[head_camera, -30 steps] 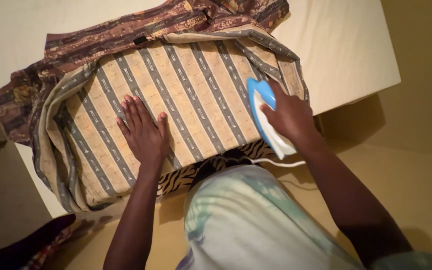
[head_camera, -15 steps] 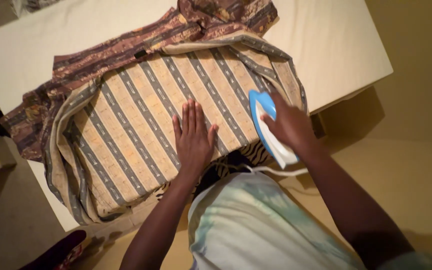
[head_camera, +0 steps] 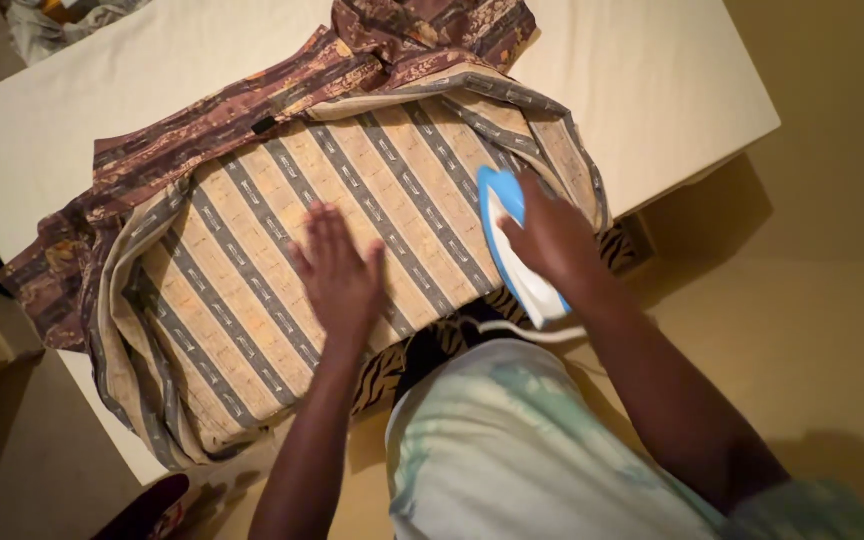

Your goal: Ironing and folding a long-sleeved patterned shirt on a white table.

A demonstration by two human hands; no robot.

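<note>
- Two hands were at work over a striped cloth (head_camera: 282, 270) that we saw spread across a pale counter (head_camera: 652, 90).
- Our left hand (head_camera: 340, 275) lay flat on the middle of the cloth, fingers spread wide and holding nothing, palm pressed to the tan and grey stripes.
- Our right hand (head_camera: 550, 240) was closed around the handle of a blue and white iron (head_camera: 512, 250), which stood sole-down on the cloth's near right corner, just beside the counter edge.
- A white cord (head_camera: 532, 332) ran from the iron's heel, off the counter toward our body.
- The cloth lay in folded layers, its edges hanging over the counter's near side, and a darker brown patterned part (head_camera: 422, 30) of the fabric was bunched at the far side.
- A dark tiger-striped fabric (head_camera: 422, 355) showed beneath the cloth at the near edge, between the two arms.
- We could make out a crumpled bundle (head_camera: 62, 15) at the far left corner, too dim to tell what it was.
</note>
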